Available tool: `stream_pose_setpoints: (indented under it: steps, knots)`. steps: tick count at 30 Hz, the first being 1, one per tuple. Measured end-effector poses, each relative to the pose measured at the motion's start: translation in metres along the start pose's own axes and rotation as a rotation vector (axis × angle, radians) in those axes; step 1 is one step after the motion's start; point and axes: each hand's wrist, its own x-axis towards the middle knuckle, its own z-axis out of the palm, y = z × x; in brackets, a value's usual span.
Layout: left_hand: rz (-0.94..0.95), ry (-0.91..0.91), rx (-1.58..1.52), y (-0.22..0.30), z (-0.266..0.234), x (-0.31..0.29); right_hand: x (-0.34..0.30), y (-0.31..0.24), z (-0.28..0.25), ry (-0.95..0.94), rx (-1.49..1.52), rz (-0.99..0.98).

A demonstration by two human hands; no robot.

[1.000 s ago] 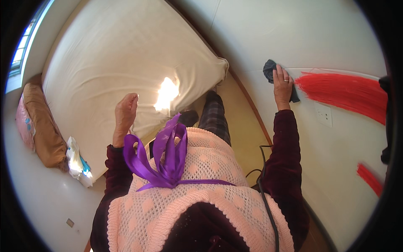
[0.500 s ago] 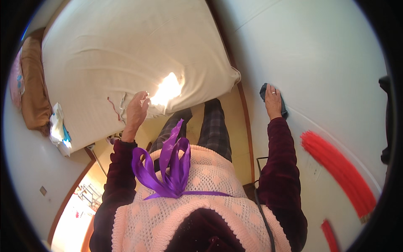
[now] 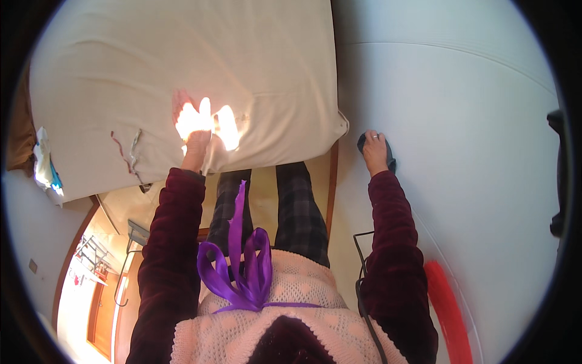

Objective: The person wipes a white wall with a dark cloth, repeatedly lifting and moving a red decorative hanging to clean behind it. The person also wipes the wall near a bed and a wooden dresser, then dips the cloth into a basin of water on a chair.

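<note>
My left hand (image 3: 198,136) reaches over the cream-covered bed (image 3: 279,67) near its close edge, in a patch of glaring sunlight. Its fingers look stretched out, but glare and blur wash out their outlines. I see nothing in it. My right hand (image 3: 374,155) lies on a dark grey cloth (image 3: 391,162), pressing it against the pale wall (image 3: 461,121) to the right of the bed. The fingers cover the middle of the cloth, and its ends stick out on both sides. A twisted reddish cord (image 3: 123,151) and a pale one (image 3: 135,144) lie on the bed left of my left hand.
A brown bundle (image 3: 21,124) and a white-and-blue cloth (image 3: 43,161) lie at the far left. A red bristly strip (image 3: 447,309) is at the lower right. A purple ribbon bow (image 3: 242,279) hangs at my waist, and a black cable (image 3: 362,297) runs beside my right arm.
My left hand has moved forward into the sunlit patch, its fingers straightening. My right hand stays on the cloth at the wall. The whole view has shifted, and the red strip sits lower.
</note>
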Motion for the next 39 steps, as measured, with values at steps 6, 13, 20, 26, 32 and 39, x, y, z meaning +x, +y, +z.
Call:
stream_pose_setpoints:
  steps: [6, 13, 20, 26, 32, 39]
  knots:
    - [-0.126, 0.008, 0.084, -0.008, 0.047, 0.002, 0.065, 0.025, -0.017, 0.084, -0.095, -0.020]
    - [-0.040, 0.148, 0.129, -0.006, 0.056, -0.002, 0.156, 0.089, -0.068, 0.250, -0.187, 0.006]
    - [-0.034, 0.198, 0.129, -0.001, 0.057, -0.002, 0.218, 0.157, -0.149, 0.483, -0.310, 0.131]
    - [-0.018, 0.293, 0.146, 0.001, 0.062, -0.001, 0.232, 0.142, -0.123, 0.357, -0.293, 0.076]
    - [-0.022, 0.344, 0.163, 0.003, 0.065, 0.001, 0.161, 0.046, -0.009, -0.021, -0.287, -0.192]
    - [-0.027, 0.310, 0.140, 0.005, 0.061, 0.001, 0.044, -0.011, 0.069, -0.278, -0.073, -0.503]
